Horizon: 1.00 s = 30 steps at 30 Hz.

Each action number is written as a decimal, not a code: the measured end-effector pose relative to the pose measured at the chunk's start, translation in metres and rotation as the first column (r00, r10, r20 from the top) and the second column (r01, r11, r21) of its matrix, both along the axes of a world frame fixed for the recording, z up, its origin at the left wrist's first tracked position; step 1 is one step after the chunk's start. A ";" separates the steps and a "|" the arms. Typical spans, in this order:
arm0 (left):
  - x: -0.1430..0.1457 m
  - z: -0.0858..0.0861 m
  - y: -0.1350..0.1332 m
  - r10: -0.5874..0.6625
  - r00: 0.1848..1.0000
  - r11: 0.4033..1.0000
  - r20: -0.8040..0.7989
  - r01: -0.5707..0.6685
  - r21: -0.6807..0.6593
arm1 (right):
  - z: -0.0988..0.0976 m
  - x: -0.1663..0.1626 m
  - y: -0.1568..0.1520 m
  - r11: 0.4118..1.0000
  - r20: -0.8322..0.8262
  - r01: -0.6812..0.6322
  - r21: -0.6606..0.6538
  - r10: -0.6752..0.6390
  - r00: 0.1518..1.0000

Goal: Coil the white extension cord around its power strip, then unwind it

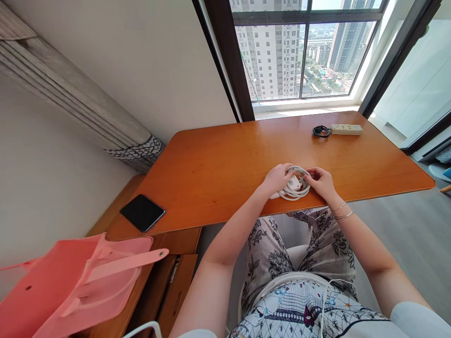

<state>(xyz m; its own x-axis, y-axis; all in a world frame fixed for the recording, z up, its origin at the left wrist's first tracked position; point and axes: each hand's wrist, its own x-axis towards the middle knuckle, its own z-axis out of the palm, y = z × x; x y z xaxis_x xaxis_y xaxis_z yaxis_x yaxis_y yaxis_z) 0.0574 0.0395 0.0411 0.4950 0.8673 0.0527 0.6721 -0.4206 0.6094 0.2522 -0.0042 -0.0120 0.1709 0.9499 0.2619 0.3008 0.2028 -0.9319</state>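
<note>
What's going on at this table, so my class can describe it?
Someone's left hand and right hand hold a coiled white cable near the front edge of a wooden table. Toward the window lies a power strip with its black cord coiled. A dark-screened device rests at the table's left.

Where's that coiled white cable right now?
In the head view, the coiled white cable is right of centre, near the front edge of the table, between the left hand and right hand, with the power strip farther back.
</note>
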 end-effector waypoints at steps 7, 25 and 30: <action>0.000 -0.003 0.003 0.021 0.999 0.999 -0.030 -0.022 -0.030 | 0.002 -0.001 -0.003 1.000 0.020 -0.018 0.005 0.018 1.000; -0.003 -0.004 0.005 -0.011 0.998 0.998 0.069 0.015 -0.067 | 0.001 0.006 -0.001 0.996 0.026 -0.086 0.010 0.086 0.996; -0.002 -0.003 0.005 -0.023 0.998 0.999 0.059 0.025 -0.037 | 0.002 0.006 -0.002 0.992 0.021 -0.122 0.009 0.122 0.992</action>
